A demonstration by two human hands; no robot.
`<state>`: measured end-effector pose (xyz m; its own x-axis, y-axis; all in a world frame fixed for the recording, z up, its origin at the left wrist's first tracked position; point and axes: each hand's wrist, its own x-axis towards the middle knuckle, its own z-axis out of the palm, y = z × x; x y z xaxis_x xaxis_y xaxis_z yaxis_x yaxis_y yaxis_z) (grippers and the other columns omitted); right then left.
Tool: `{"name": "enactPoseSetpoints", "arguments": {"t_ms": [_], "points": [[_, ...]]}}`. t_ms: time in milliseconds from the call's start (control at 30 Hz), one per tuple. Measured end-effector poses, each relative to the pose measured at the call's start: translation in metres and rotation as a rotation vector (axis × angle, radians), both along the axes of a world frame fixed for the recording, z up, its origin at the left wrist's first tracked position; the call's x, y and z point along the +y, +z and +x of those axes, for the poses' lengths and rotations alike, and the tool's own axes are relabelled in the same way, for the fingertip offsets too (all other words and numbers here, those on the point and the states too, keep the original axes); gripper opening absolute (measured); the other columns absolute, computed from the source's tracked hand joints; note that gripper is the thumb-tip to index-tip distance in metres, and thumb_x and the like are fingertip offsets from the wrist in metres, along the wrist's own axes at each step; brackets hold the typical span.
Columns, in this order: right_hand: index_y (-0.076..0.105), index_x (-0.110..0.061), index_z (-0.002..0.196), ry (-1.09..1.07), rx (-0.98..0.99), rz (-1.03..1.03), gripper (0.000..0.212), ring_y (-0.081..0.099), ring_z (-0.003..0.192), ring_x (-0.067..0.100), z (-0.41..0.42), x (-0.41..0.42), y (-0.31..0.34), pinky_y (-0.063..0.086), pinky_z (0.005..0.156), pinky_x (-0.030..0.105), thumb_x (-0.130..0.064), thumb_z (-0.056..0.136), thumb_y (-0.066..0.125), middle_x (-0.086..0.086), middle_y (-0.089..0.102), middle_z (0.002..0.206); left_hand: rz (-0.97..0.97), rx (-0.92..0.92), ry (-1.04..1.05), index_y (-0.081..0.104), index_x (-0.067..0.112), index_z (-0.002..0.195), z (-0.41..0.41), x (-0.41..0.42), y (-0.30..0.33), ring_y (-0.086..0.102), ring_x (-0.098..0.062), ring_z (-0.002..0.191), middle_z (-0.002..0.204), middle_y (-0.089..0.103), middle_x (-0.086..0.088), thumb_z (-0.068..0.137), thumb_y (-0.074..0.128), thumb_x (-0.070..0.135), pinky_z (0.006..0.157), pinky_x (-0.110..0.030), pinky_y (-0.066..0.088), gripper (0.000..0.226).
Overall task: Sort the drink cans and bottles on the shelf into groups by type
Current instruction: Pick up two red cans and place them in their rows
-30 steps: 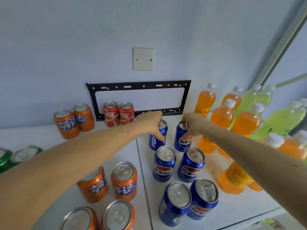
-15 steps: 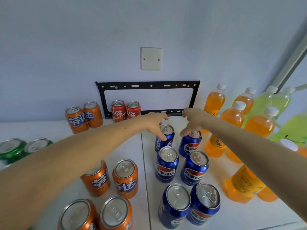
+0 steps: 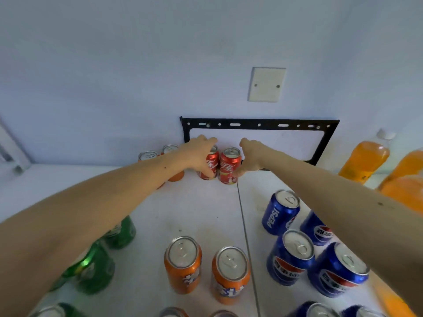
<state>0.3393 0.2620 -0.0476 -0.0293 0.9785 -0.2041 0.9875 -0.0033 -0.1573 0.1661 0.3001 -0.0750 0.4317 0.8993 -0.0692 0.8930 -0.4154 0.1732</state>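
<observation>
At the far wall, the left hand [image 3: 198, 154] grips one red aluminium cola can [image 3: 211, 164]; the right hand [image 3: 250, 156] grips the red can beside it [image 3: 229, 165].

Both hands [image 3: 199, 154] reach two red cans [image 3: 229, 165] (side by side)

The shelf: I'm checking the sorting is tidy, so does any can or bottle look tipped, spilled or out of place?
Nothing looks tipped or spilled. Two orange cans stand at the back wall, apart from the orange cans in front. The left hand and right hand each grip a red can.
</observation>
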Motion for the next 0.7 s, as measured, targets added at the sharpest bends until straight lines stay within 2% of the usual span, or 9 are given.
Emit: {"name": "enactPoseSetpoints", "arguments": {"t_ms": [67, 200, 333, 433, 533, 633, 700], "points": [[0.027, -0.007, 0.143, -0.032, -0.005, -0.018, 0.104, 0.050, 0.122, 0.031, -0.007, 0.016, -0.012, 0.047, 0.095, 0.039, -0.043, 0.065, 0.085, 0.015, 0.045, 0.136, -0.004, 0.019, -0.013, 0.024, 0.022, 0.149, -0.002, 0.015, -0.008, 0.043, -0.031, 0.128, 0.142, 0.036, -0.011, 0.063, 0.086, 0.044, 0.101, -0.047, 0.045, 0.109], [0.027, -0.010, 0.141, -0.080, 0.029, -0.019, 0.106, 0.049, 0.121, 0.032, -0.017, 0.039, -0.030, 0.048, 0.097, 0.044, -0.046, 0.060, 0.086, 0.013, 0.043, 0.134, 0.086, 0.060, -0.012, 0.039, 0.016, 0.135, 0.000, 0.034, -0.022, 0.047, -0.029, 0.118, 0.129, 0.042, -0.011, 0.064, 0.083, 0.046, 0.088, -0.045, 0.051, 0.088], [0.034, -0.013, 0.134, -0.106, 0.060, 0.026, 0.091, 0.053, 0.116, 0.029, -0.022, 0.051, -0.046, 0.050, 0.095, 0.043, -0.043, 0.063, 0.084, 0.011, 0.051, 0.126, 0.136, 0.053, 0.012, 0.041, 0.010, 0.128, 0.004, 0.045, -0.028, 0.046, -0.031, 0.119, 0.127, 0.048, -0.012, 0.066, 0.082, 0.048, 0.080, -0.040, 0.046, 0.084], [0.035, -0.012, 0.131, -0.127, 0.080, 0.038, 0.083, 0.055, 0.114, 0.030, -0.026, 0.056, -0.054, 0.052, 0.092, 0.042, -0.036, 0.067, 0.083, 0.012, 0.053, 0.125, 0.129, 0.046, 0.007, 0.043, 0.010, 0.129, 0.004, 0.051, -0.036, 0.048, -0.029, 0.116, 0.126, 0.045, -0.011, 0.066, 0.082, 0.050, 0.073, -0.037, 0.042, 0.084], [0.035, -0.011, 0.130, -0.147, 0.107, 0.043, 0.080, 0.057, 0.113, 0.031, -0.028, 0.056, -0.057, 0.053, 0.090, 0.041, -0.032, 0.069, 0.083, 0.012, 0.055, 0.124, 0.100, 0.008, 0.031, 0.044, 0.009, 0.124, 0.003, 0.050, -0.036, 0.053, -0.027, 0.102, 0.121, 0.045, -0.012, 0.064, 0.085, 0.046, 0.067, -0.036, 0.044, 0.082], [0.036, -0.011, 0.129, -0.165, 0.134, 0.069, 0.077, 0.057, 0.112, 0.031, -0.027, 0.049, -0.057, 0.054, 0.088, 0.041, -0.031, 0.071, 0.083, 0.013, 0.055, 0.124, 0.050, -0.037, 0.046, 0.040, 0.007, 0.118, 0.001, 0.045, -0.033, 0.051, -0.024, 0.085, 0.112, 0.054, -0.011, 0.062, 0.088, 0.039, 0.063, -0.036, 0.043, 0.081], [0.037, -0.010, 0.128, -0.162, 0.133, 0.078, 0.075, 0.057, 0.110, 0.031, -0.028, 0.039, -0.056, 0.054, 0.087, 0.040, -0.028, 0.071, 0.083, 0.014, 0.054, 0.123, 0.037, -0.043, 0.047, 0.038, 0.007, 0.117, -0.003, 0.036, -0.032, 0.053, -0.024, 0.081, 0.107, 0.058, -0.010, 0.062, 0.089, 0.036, 0.061, -0.037, 0.045, 0.081]]}}
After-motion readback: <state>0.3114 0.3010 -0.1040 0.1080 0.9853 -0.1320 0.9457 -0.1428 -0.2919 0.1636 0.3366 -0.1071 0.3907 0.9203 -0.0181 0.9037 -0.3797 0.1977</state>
